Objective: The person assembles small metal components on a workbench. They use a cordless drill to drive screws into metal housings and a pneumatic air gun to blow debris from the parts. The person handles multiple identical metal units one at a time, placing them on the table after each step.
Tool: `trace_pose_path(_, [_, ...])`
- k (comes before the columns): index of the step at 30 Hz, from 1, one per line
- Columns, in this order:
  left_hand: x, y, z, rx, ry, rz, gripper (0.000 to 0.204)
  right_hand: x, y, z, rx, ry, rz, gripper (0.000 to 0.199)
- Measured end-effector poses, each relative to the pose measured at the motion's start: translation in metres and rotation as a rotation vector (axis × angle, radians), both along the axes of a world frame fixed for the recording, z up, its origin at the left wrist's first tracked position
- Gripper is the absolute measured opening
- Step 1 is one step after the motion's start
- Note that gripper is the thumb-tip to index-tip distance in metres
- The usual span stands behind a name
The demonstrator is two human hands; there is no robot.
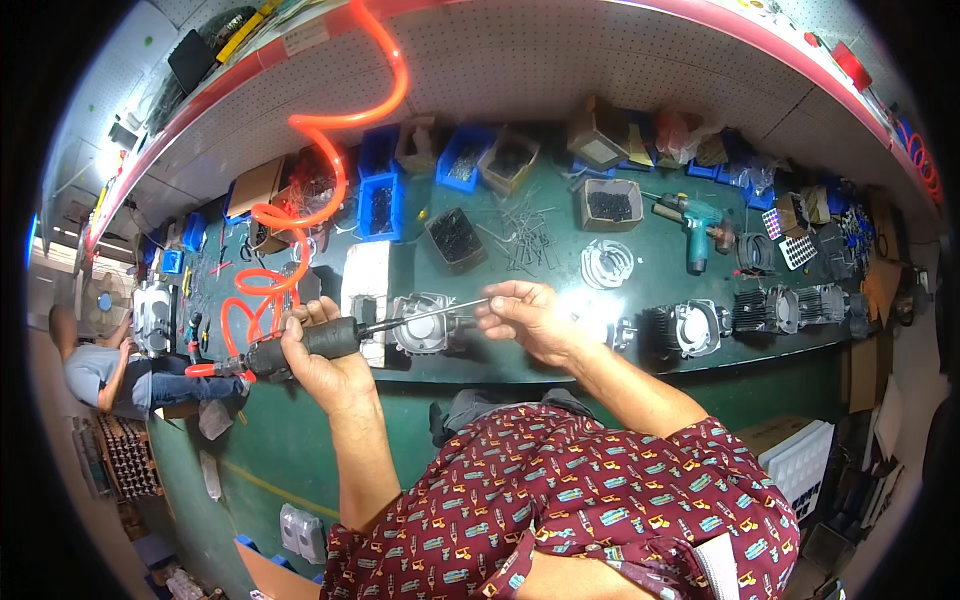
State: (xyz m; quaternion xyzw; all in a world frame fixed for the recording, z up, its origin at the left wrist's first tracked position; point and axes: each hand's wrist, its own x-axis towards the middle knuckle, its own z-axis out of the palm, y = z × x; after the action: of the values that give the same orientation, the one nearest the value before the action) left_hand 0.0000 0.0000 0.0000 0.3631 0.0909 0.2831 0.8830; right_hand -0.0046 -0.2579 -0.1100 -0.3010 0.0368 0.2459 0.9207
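- My left hand (338, 375) gripped the driver (318, 341), fingers wrapped around it, near the bench's front edge.
- My right hand (533, 322) pinched the bit (436, 312) near its tip; a light, in-line hold seemed soundest.
- Castings (691, 330) and bins (380, 226) stood on the green bench (535, 282); perforated wall (510, 92) behind, co-worker (92, 372) at left.

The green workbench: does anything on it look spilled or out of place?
Perhaps the loose long metal pieces: they lie scattered at odd angles on the workbench, whereas the dark small parts beside them sit in an open box.
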Motion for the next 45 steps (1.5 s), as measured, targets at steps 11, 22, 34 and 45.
trace_pose_path(11, [0.011,0.057,-0.025,-0.165,-0.003,-0.034,0.013,0.018,0.047,0.015,-0.384,-0.107,0.012,0.024])
trace_pose_path(22, [0.07,0.196,-0.061,-0.301,0.102,0.037,0.009,0.098,0.168,0.029,-0.579,-0.196,0.288,0.023])
trace_pose_path(34, [0.112,0.249,-0.066,-0.335,0.047,-0.02,0.011,0.147,0.214,0.0,-0.243,-0.145,0.313,0.047])
trace_pose_path(45, [0.119,0.257,-0.071,-0.297,0.066,-0.127,0.018,0.295,0.212,-0.181,-2.04,-1.246,0.273,0.014])
